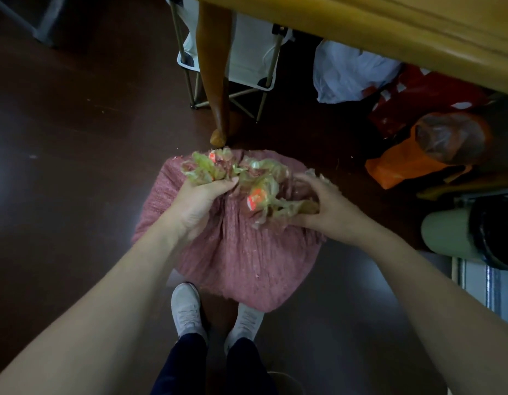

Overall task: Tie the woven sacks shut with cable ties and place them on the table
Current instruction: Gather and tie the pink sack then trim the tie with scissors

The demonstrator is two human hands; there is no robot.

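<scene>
A full pink woven sack [235,258] stands on the dark floor in front of my feet. Its mouth is bunched, and a crumpled clear plastic liner [247,178] with red-orange marks sticks out of it. My left hand [198,203] grips the left part of the bunched mouth and liner. My right hand [324,206] pinches the right part of the mouth, fingers curled into the plastic. No cable tie is visible. The yellow wooden table [389,32] fills the upper right, with one leg [215,81] just behind the sack.
Behind the table leg stands a folding white chair [247,61]. Under the table lie a white plastic bag [349,72], a red bag [418,95] and an orange bag [412,158]. A pale green cylinder [446,232] lies at the right. My white shoes [187,312] stand close under the sack.
</scene>
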